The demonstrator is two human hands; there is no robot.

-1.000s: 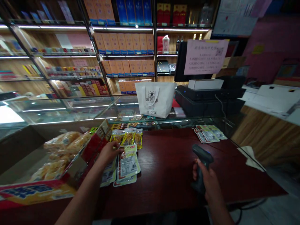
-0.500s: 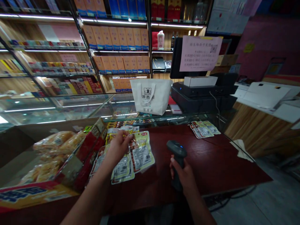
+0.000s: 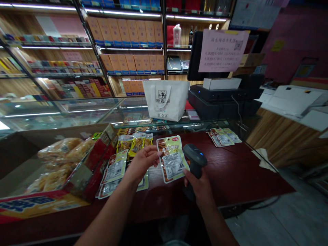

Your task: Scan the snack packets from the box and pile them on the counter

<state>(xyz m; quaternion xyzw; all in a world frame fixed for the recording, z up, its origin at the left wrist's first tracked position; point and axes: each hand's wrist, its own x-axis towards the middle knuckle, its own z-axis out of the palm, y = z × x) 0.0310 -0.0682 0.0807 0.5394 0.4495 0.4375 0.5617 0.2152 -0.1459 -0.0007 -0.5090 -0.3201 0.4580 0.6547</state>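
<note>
My left hand (image 3: pixel 147 160) pinches the left edge of a flat, pale green snack packet (image 3: pixel 172 160) and holds it above the dark red table. Its printed side with a silver-grey label faces me. In my right hand (image 3: pixel 198 181) is a dark grey barcode scanner (image 3: pixel 194 159), gripped by its handle, with a small blue light on top. The scanner's head is right beside the packet's right edge, and my right thumb is at its lower corner. More green packets (image 3: pixel 112 171) lie to the left, partly behind my left forearm. Yellow packets (image 3: pixel 137 143) lie behind them.
An open carton (image 3: pixel 43 205) of bagged bread stands at the left. A white tote bag (image 3: pixel 166 102) is on the glass counter. Several packets (image 3: pixel 224 136) lie at the table's back right, below the register monitor (image 3: pixel 196 58). A crumpled tissue (image 3: pixel 263 159) lies near the right edge.
My left hand has lifted a green packet off the pile and carried it right, up to the scanner. My right hand still holds the scanner in nearly the same place.
</note>
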